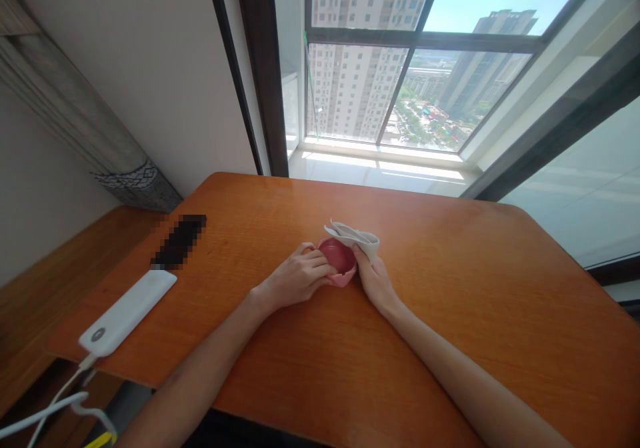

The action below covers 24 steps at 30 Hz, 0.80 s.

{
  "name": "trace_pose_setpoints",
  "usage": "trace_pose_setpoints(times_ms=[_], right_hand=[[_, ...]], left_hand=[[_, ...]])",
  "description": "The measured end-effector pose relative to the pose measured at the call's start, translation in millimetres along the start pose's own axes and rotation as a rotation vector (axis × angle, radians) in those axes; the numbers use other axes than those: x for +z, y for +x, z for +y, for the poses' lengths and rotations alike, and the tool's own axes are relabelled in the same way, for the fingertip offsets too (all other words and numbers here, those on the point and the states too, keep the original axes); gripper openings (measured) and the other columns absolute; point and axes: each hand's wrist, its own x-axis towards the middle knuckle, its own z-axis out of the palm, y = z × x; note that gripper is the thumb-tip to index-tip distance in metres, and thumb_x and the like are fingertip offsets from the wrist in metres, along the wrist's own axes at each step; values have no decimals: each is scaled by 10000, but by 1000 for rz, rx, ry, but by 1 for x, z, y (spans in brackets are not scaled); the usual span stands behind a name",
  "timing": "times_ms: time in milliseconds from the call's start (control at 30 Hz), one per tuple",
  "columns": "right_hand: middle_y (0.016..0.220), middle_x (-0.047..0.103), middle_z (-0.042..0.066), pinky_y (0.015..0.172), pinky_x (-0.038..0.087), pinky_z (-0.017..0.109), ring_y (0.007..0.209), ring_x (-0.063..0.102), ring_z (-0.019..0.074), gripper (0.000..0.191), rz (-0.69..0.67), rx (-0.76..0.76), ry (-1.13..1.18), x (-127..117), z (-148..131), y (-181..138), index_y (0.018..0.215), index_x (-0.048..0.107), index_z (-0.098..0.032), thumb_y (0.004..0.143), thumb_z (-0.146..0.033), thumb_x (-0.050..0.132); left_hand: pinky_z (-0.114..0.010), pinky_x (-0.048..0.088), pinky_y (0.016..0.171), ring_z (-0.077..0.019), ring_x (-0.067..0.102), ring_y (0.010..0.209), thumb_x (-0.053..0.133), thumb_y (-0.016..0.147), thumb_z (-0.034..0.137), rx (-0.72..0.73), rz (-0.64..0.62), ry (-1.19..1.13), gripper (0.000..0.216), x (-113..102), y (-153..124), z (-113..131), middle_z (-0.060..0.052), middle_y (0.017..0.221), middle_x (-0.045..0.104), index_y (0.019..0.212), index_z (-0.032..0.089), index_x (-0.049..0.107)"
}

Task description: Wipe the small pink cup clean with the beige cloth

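While both hands meet near the middle of the orange-brown wooden worktop [450, 315], a small pink bowl [338, 260] sits between them, tipped so its darker inside faces the camera. Fingers of the left hand [299, 277] are curled closed around the bowl's left side, thumb against its rim. Fingers of the right hand [373, 276] are pinched shut on a folded white cloth [356, 236], which lies against the bowl's upper right edge and sticks out beyond it toward the window. Whether the bowl's base touches the wood cannot be told. Well apart to the left lies a white power bank [129, 312] with a white cable [55, 401] running off the near edge, and just beyond it a dark pixelated object [179, 240]. Behind the worktop a dark-framed window [415, 41] looks onto high-rise buildings; a plain white wall [150, 68] stands to the left.
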Motion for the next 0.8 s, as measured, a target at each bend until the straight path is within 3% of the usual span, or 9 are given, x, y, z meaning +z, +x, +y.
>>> trace_pose_setpoints(times_ms=[167,233,300,400,467,533,600,700,800], right_hand=[[1676,531,59,1365,246,509,1577,458,269,598,15,-48,-10,17,2,-8,1596,545,-295,1101,-619,457],[1690,514,64,1368,236,506,1594,433,268,607,23,-55,-14,20,3,-10,1610,528,-288,1104,-614,455],[1677,531,65,1367,242,500,1583,451,270,601,9,-47,7,17,3,-9,1598,545,-286,1101,-615,468],[1652,564,49,1367,246,487,1559,485,271,582,-46,-25,75,5,2,-2,1562,591,-299,1087,-624,506],[1636,584,38,1370,240,491,1554,491,279,583,-84,-4,113,-1,2,2,1541,618,-305,1073,-640,529],[1619,602,31,1371,231,506,1556,488,293,606,-94,11,125,-2,1,4,1541,623,-308,1058,-664,543],[1615,605,24,1375,220,512,1562,479,302,623,-72,0,116,0,2,4,1544,623,-310,1048,-679,550],[1620,598,10,1379,221,499,1559,482,303,612,-28,-32,81,6,3,0,1543,625,-318,1050,-671,547],[1604,614,10,1379,224,505,1545,499,306,599,-1,-31,62,7,4,-3,1539,629,-318,1055,-660,546]], left_hand=[[-433,465,933,-249,715,893,520,1100,325,-176,153,166,278,35,10,16,-75,903,799,1006,222,760],[-437,474,923,-250,715,871,529,1096,324,-200,178,173,272,37,12,22,-76,913,804,1004,215,761],[-437,478,954,-258,729,959,555,1087,354,-137,146,120,245,24,10,20,-82,1015,816,1107,215,756],[-480,382,1160,-298,638,1331,638,1040,333,-17,73,31,230,-5,1,2,-89,1304,776,1232,246,730],[-498,304,1224,-286,613,1379,628,1039,243,10,60,31,162,-17,-5,-11,-54,1234,805,1145,262,749],[-477,336,1184,-252,690,1224,595,1058,204,50,76,60,167,-15,-7,-18,-43,1108,825,1073,243,757],[-441,416,1051,-223,722,1001,578,1072,218,69,116,117,183,0,-4,-12,-46,990,821,1029,217,755],[-409,448,843,-225,688,832,586,1074,265,9,218,216,199,32,7,13,-42,819,781,976,201,747],[-429,460,848,-223,679,777,585,1084,291,-111,314,254,186,50,15,34,-27,837,795,1050,195,740]])
